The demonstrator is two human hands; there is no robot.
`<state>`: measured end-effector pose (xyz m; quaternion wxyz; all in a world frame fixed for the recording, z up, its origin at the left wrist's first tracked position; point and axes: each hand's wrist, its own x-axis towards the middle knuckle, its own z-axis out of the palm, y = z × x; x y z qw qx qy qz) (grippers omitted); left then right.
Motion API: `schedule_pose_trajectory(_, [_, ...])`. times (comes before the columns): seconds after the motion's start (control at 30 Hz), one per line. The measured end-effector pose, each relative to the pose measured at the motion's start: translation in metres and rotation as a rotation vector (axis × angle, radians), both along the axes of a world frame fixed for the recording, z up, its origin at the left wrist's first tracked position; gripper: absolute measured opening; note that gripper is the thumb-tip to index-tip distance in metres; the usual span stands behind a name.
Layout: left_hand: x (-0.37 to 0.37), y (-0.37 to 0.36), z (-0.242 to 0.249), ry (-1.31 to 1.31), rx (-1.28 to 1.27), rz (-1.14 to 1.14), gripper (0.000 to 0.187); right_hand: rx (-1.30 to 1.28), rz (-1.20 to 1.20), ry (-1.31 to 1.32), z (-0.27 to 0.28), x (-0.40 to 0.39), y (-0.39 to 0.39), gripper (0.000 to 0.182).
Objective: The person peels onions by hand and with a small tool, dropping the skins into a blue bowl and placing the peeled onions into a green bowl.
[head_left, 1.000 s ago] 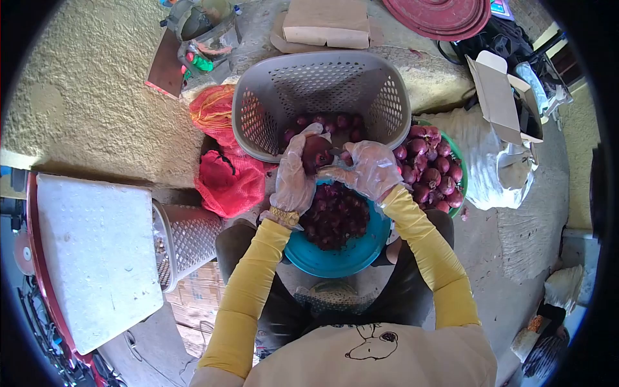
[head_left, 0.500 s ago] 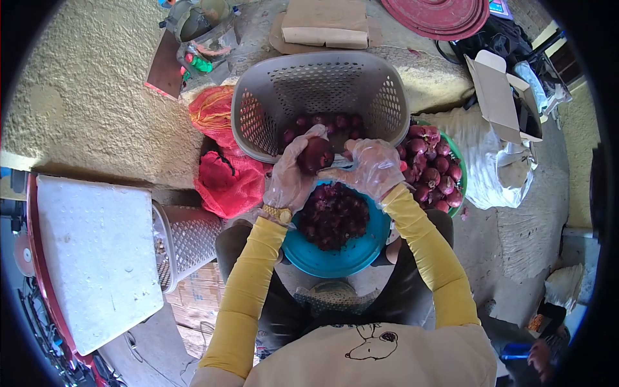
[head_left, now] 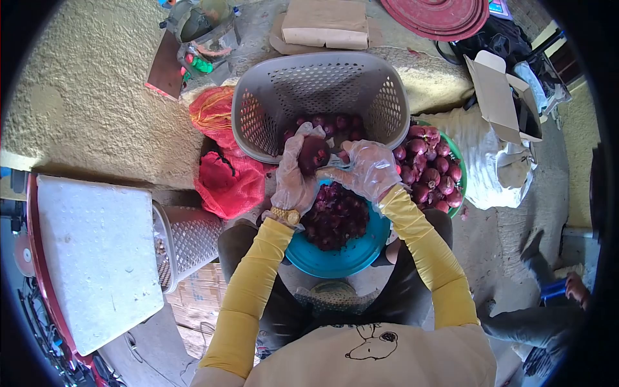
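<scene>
Onions crowd green container; peelings (purple) lie in blue basin.

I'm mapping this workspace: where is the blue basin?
In the head view, the blue basin is just right of centre, below the left hand and right hand, with the grey basket beyond it.

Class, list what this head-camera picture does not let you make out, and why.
Head view:
Held onion: side against the left hand, hidden by that hand.
Right hand: anything inside its grip, hidden by the hand.
Blue basin: floor, covered by onion skins.
Another person: upper body, cut off at right edge.
</scene>
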<state>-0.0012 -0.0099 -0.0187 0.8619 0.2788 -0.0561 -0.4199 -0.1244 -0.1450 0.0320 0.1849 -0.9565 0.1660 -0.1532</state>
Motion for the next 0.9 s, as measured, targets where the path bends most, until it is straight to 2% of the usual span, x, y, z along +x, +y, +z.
schedule_pose_trajectory(0.1, [-0.001, 0.0, 0.001, 0.005, -0.059, 0.005, 0.042, 0.035, -0.004, 0.039, 0.003, 0.001, 0.003, 0.068])
schedule_pose_trajectory(0.4, [-0.01, -0.005, 0.017, -0.014, -0.106, 0.088, 0.047, 0.292, -0.1, 0.088, 0.015, 0.005, 0.004, 0.089])
schedule_pose_trajectory(0.47, [-0.008, -0.003, 0.024, -0.005, -0.144, -0.03, 0.046, 0.076, -0.108, 0.057, 0.016, 0.002, 0.0, 0.088])
schedule_pose_trajectory(0.57, [0.003, 0.0, 0.018, 0.073, -0.021, -0.08, 0.046, 0.006, -0.082, 0.065, 0.015, -0.002, -0.003, 0.086])
schedule_pose_trajectory(0.67, [0.007, 0.004, 0.022, 0.033, 0.093, -0.121, 0.046, -0.113, -0.059, 0.001, -0.005, -0.002, -0.002, 0.084])
schedule_pose_trajectory(0.77, [0.007, 0.005, 0.013, -0.105, 0.081, -0.057, 0.048, -0.046, -0.013, 0.155, 0.017, 0.002, 0.004, 0.081])
schedule_pose_trajectory(0.9, [0.013, 0.004, 0.004, -0.087, 0.067, -0.088, 0.048, -0.073, -0.054, 0.118, 0.011, 0.003, 0.004, 0.086])
